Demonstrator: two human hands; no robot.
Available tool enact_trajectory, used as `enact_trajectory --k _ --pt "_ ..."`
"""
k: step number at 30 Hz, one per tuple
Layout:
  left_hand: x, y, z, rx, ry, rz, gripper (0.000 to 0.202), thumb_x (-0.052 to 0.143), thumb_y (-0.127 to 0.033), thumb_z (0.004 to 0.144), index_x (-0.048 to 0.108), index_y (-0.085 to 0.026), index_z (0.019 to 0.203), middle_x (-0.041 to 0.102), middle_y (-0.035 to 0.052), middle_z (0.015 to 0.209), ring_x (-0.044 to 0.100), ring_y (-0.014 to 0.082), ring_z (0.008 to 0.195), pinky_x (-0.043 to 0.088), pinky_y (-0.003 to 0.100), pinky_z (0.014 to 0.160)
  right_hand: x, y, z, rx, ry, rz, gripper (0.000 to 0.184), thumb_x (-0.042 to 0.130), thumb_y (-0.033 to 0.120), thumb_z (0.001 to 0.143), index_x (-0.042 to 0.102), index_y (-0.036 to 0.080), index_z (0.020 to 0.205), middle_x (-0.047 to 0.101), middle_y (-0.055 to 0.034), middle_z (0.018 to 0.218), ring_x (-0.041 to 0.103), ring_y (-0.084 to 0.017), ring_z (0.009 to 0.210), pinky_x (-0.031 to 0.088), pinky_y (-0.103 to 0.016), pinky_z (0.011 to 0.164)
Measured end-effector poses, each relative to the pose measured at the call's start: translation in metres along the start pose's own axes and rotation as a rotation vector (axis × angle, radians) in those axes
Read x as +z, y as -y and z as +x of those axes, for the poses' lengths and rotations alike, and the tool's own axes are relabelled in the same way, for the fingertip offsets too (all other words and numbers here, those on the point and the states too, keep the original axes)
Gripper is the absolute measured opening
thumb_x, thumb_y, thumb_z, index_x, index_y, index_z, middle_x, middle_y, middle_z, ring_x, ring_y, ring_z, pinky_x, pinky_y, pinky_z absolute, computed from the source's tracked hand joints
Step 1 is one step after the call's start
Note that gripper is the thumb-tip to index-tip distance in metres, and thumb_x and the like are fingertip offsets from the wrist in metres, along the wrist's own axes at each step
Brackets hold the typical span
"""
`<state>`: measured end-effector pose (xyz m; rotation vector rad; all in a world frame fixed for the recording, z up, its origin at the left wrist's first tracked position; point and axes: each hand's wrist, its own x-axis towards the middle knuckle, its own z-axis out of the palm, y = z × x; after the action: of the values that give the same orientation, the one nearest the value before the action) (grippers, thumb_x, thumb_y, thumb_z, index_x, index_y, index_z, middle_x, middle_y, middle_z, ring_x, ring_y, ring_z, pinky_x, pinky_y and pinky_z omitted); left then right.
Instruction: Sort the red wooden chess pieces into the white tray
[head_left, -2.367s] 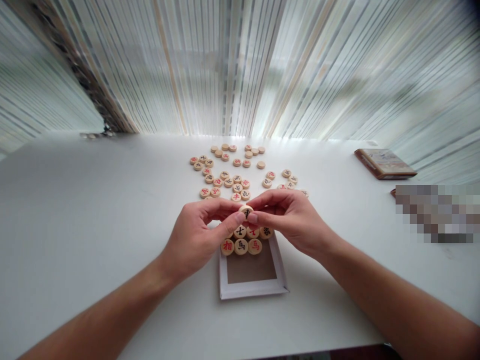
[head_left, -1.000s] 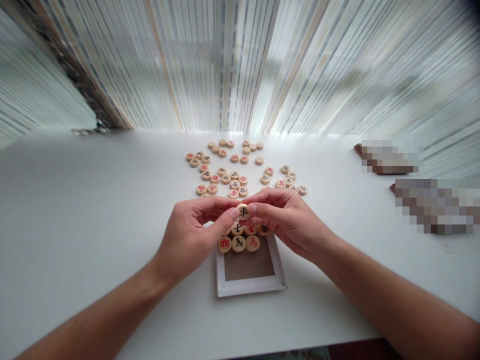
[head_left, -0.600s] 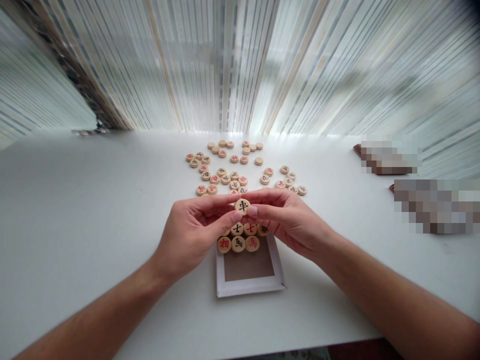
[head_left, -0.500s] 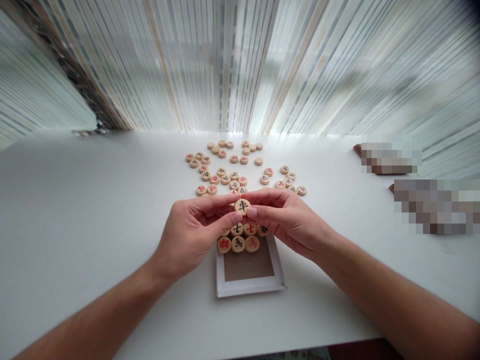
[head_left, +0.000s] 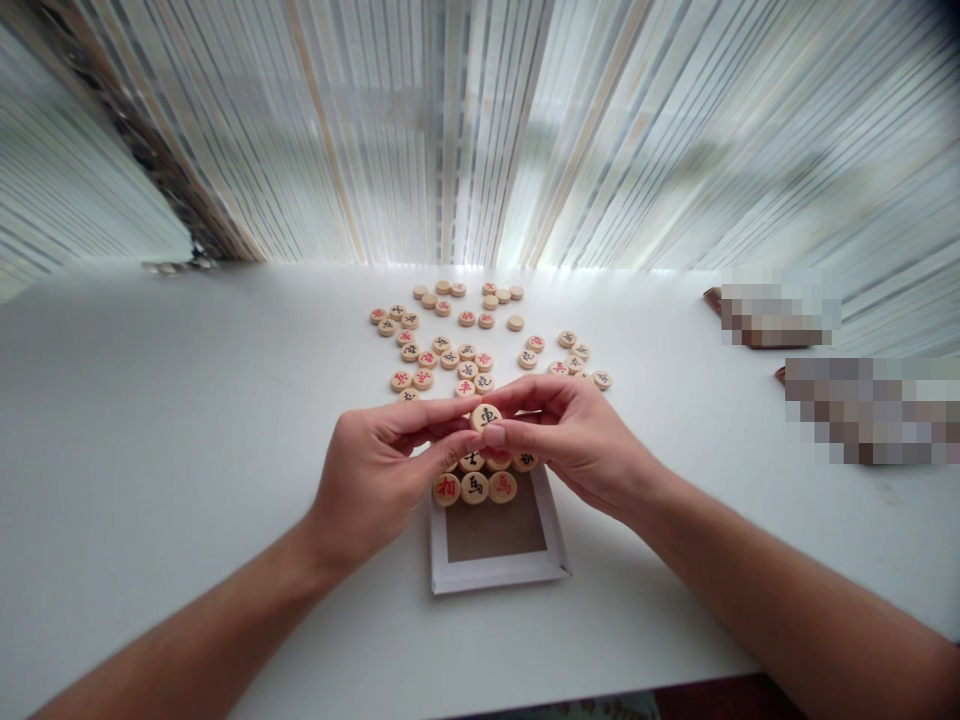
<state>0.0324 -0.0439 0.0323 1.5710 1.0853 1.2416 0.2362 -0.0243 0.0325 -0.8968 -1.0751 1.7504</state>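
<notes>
Between the fingertips of both hands is a round wooden Chinese chess piece (head_left: 486, 416) with a black character, its face turned toward me. My left hand (head_left: 390, 465) pinches it from the left with thumb and forefinger. From the right, my right hand (head_left: 566, 435) grips it too, the thumb overlapping its lower face. Below the hands lies a shallow white box (head_left: 501, 574) with a brown bottom. Rows of chess pieces fill its far part, the nearest row showing a red piece (head_left: 447, 488), a black horse piece (head_left: 475, 488) and another red piece (head_left: 503, 487). My hands hide the box's far end.
Many loose chess pieces (head_left: 448, 358) lie scattered on the white table (head_left: 187, 450) beyond my hands, some face down. Two blurred-out brown objects (head_left: 776, 330) rest at the right. A striped string curtain (head_left: 480, 130) hangs behind the table.
My right thumb has slid left over the lower part of the held piece, and the piece has shifted slightly downward. Both hands still hold it. The pieces in the box look unchanged.
</notes>
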Motion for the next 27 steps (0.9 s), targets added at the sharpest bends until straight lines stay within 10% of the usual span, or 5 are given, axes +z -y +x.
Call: enact_trajectory --k 7,15,27 --pt "-0.0018 0.0077 -0.0033 0.349 0.067 0.226 0.034 0.083 -0.012 0.091 0.086 -0.030 0.120 0.088 0.0011 0.105 0.083 0.0169 0.086 0.067 0.023 0.080 0.0012 0.0001 -0.0007 -0.010 -0.045 -0.022 0.035 0.108 0.025 0.056 0.080 0.016 0.075 0.079 -0.0022 0.071 0.072 -0.013 0.062 0.058 -0.021 0.058" --pt "-0.0018 0.0085 -0.0041 0.231 0.016 0.111 0.037 0.089 -0.014 0.086 0.086 -0.028 0.120 0.088 0.0012 0.104 0.083 0.0166 0.087 0.069 0.024 0.085 -0.0004 0.0029 0.0002 0.010 0.042 0.057 0.024 0.102 0.034 0.072 0.087 0.019 0.082 0.081 -0.0036 0.075 0.073 -0.012 0.067 0.060 -0.021 0.066" --pt "-0.0019 0.0052 -0.0010 0.306 0.032 0.151 0.035 0.085 -0.010 0.089 0.087 -0.031 0.117 0.088 0.0011 0.109 0.084 0.0180 0.091 0.068 0.024 0.085 -0.0005 0.0003 -0.0001 0.048 0.009 0.043 0.038 0.107 0.015 0.055 0.083 0.018 0.085 0.082 -0.0024 0.080 0.076 -0.013 0.073 0.060 -0.020 0.067"
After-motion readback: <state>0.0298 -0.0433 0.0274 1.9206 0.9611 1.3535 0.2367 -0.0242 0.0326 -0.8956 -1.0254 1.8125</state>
